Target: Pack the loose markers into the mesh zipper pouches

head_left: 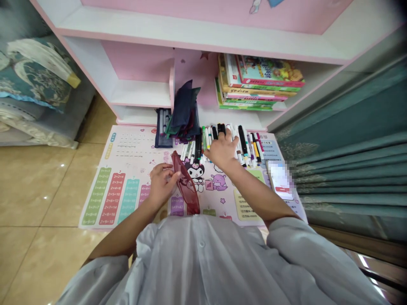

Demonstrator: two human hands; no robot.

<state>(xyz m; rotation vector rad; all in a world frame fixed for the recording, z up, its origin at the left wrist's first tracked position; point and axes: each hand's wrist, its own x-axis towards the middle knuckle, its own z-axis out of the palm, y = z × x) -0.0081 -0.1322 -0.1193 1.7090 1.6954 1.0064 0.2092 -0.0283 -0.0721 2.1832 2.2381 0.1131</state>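
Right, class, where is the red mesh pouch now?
In the head view, the red mesh pouch touches the left hand, above the printed mat.

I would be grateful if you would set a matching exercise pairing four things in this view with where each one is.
Things:
1. red mesh pouch
2. felt-tip markers
3. smartphone
4. stack of books

Places:
A. on the shelf
B. under the right hand
C. in the left hand
D. on the multiplication-table mat

Pairs: 1-C, 2-B, 3-D, 4-A

- The phone [280,180] has its screen blurred out.
- The right hand [222,150] hides some markers [242,142].
- The mat's [133,146] small print is too small to read.
- The bedding [32,72] is cut off by the left edge.
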